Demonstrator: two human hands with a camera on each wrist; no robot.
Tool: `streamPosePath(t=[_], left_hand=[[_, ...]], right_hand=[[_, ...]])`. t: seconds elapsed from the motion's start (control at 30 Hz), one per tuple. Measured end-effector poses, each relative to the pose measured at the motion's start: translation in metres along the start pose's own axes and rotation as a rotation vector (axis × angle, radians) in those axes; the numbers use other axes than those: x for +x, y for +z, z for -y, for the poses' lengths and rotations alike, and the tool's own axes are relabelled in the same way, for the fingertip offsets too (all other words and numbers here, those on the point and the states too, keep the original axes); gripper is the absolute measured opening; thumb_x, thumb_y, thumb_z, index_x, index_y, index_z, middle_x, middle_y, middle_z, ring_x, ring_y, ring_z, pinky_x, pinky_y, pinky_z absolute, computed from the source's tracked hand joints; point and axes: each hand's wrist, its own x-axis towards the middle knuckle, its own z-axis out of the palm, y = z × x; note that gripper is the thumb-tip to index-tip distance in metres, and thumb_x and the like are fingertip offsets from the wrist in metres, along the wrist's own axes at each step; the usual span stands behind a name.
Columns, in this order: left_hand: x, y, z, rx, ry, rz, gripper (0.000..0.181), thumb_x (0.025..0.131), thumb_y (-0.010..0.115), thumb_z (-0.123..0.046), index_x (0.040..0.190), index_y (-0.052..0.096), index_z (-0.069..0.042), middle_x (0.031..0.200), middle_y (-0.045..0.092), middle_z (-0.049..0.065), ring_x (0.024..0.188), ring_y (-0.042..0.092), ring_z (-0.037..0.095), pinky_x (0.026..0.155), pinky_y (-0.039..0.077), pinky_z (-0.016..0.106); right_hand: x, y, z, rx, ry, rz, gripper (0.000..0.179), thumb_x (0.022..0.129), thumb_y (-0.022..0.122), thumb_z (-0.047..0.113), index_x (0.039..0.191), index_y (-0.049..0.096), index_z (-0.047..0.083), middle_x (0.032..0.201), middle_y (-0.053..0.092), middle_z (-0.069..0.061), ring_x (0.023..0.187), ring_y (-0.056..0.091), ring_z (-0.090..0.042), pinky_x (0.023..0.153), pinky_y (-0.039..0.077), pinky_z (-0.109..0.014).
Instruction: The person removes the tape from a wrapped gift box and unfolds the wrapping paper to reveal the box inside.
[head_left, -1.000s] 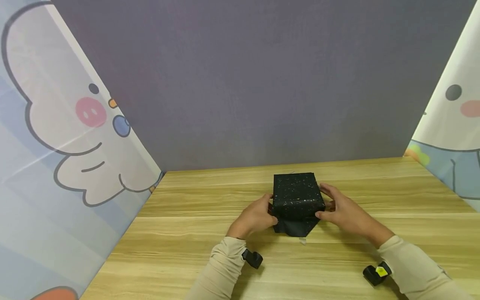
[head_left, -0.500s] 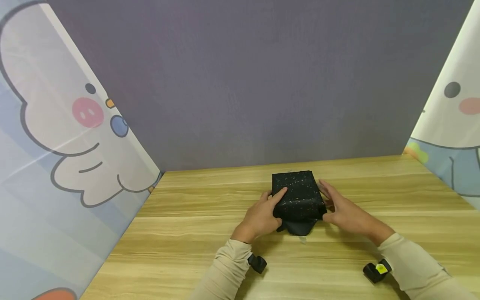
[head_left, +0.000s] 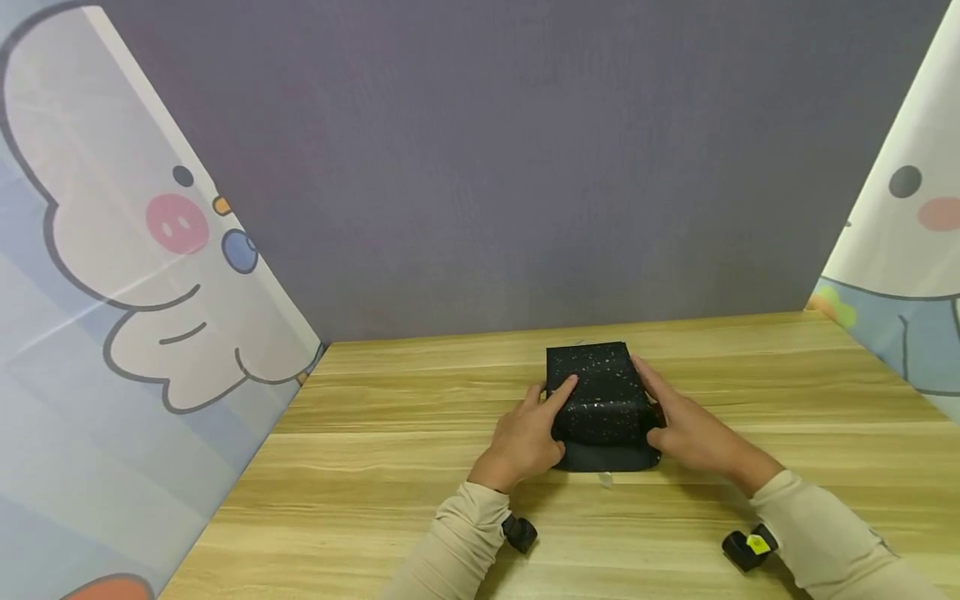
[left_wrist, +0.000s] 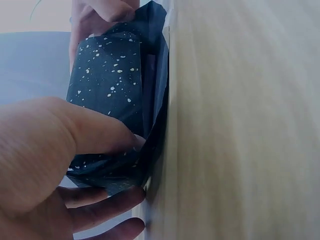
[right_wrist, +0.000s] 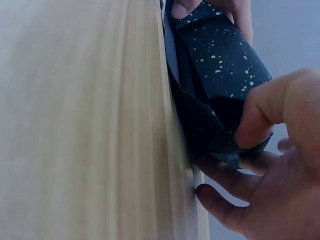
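Observation:
A small box [head_left: 592,379] in black paper with white specks lies on the wooden table, held between both hands. At its near end a plain dark flap of wrapping paper [head_left: 607,457] sticks out low over the tabletop. My left hand [head_left: 525,437] grips the left side, index finger on the top face. In the left wrist view, the left thumb [left_wrist: 107,132] presses into the paper fold at the end corner. My right hand [head_left: 693,429] holds the right side, fingers along it. Its thumb [right_wrist: 255,122] tucks the paper inward at the near right corner, in the right wrist view.
A small clear scrap [head_left: 605,480], like tape, lies on the wooden table [head_left: 360,517] just in front of the flap. A grey panel [head_left: 480,167] stands behind the table, with cartoon-printed sheets [head_left: 135,250] at the sides. Each wrist wears a black strap-on camera [head_left: 519,533].
My left hand has shifted right and laid its index finger on top of the box. The right thumb has pushed into the corner paper. The near flap now spreads wider, with a straighter edge.

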Motion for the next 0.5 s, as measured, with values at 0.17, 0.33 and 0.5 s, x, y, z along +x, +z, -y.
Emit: streamPosePath(t=[0.17, 0.33, 0.5], left_hand=[[0.0005, -0.0009, -0.0006, -0.012, -0.008, 0.011, 0.101, 0.085, 0.075, -0.011, 0.161, 0.014, -0.041, 0.158, 0.032, 0.013, 0.127, 0.054, 0.033, 0.068, 0.046, 0.040], [0.0013, -0.0035, 0.0017, -0.020, -0.023, 0.034, 0.099, 0.087, 0.075, -0.016, 0.161, 0.013, -0.041, 0.159, 0.032, 0.013, 0.126, 0.055, 0.035, 0.061, 0.044, 0.037], [0.0021, -0.0059, 0.0063, -0.041, -0.031, 0.040, 0.096, 0.089, 0.076, -0.024, 0.161, 0.016, -0.040, 0.158, 0.034, 0.014, 0.123, 0.057, 0.036, 0.067, 0.051, 0.042]], right_hand=[[-0.0020, -0.0009, -0.0017, -0.069, -0.020, -0.023, 0.102, 0.084, 0.066, -0.011, 0.163, 0.005, 0.013, 0.156, 0.025, -0.034, 0.136, 0.034, -0.053, 0.105, 0.031, -0.067], [-0.0010, -0.0001, -0.0056, -0.041, -0.039, -0.029, 0.081, 0.087, 0.068, -0.008, 0.153, 0.023, 0.005, 0.151, 0.034, -0.035, 0.132, 0.042, -0.053, 0.101, 0.038, -0.066], [-0.0023, -0.0003, -0.0071, -0.044, -0.035, -0.019, 0.068, 0.089, 0.067, -0.007, 0.146, 0.031, 0.004, 0.144, 0.041, -0.038, 0.126, 0.048, -0.054, 0.098, 0.043, -0.064]])
